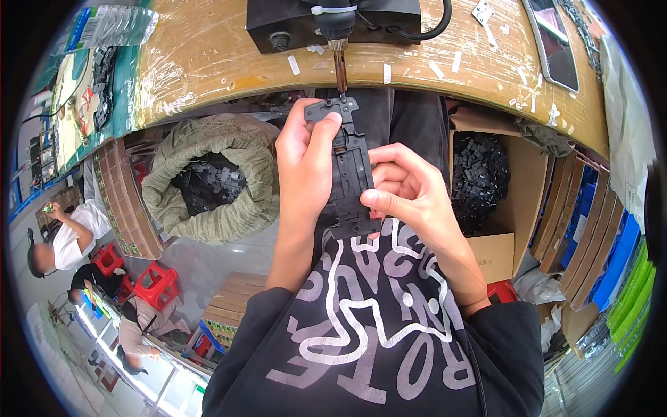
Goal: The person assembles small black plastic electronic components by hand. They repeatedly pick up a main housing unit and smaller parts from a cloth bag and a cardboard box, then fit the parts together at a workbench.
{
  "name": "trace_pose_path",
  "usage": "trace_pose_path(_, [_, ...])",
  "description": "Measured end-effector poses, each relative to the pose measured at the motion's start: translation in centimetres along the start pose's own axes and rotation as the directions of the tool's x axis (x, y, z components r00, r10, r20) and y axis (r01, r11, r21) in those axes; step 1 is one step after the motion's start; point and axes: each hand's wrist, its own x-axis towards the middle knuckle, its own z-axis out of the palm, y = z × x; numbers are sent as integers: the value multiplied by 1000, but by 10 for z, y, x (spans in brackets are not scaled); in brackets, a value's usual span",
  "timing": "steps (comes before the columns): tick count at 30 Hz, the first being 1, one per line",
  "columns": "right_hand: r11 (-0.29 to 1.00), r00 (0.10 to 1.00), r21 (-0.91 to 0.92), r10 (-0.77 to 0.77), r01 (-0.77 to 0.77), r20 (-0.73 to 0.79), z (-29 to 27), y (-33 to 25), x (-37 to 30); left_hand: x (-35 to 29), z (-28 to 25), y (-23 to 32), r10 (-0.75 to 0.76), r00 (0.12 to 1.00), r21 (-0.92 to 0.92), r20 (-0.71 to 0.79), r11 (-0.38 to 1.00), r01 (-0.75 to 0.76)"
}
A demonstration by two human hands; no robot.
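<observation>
Between my two hands is a long black molded plastic part (pixel 353 170) with small slots and round holes, held lengthwise just off the table edge. My left hand (pixel 306 160) grips its upper left side, thumb lying on the top face. On the lower right side, my right hand (pixel 410 186) pinches the edge between thumb and curled fingers. Straight above the part's far end comes down the metal tip of a tool (pixel 339 66) with a black body. The tip reaches the part's top corner; whether it touches I cannot tell.
A black box (pixel 264 31) with a knob stands behind the tool on the wooden table (pixel 201 55). Left is a green woven sack (pixel 163 198) of black pieces; right, a cardboard box (pixel 524 194) of similar pieces. A phone (pixel 552 42) lies at far right. People sit at lower left.
</observation>
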Motion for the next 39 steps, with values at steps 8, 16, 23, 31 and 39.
trace_pose_path(8, [999, 999, -27, 35, -34, 5, -1, -3, 6, 3, -1, 0, -6, 1000, 30, -14, 1000, 6])
trace_pose_path(16, [1000, 1000, -28, 3, -3, 13, -2, -2, 5, 4, 0, 0, 10, 1000, -14, -5, 1000, -10])
trace_pose_path(23, [999, 999, 24, 40, -40, 1, 2, -10, 3, 2, 1, 3, -21, 1000, -8, -6, 1000, 21])
trace_pose_path(31, [999, 999, 33, 38, -38, -6, 2, -10, 4, 3, 0, 2, -20, 1000, 11, -2, 1000, 20])
trace_pose_path(39, [1000, 1000, 24, 15, -15, -4, 2, -8, 5, 5, 0, 2, -5, 1000, 23, -9, 1000, 5])
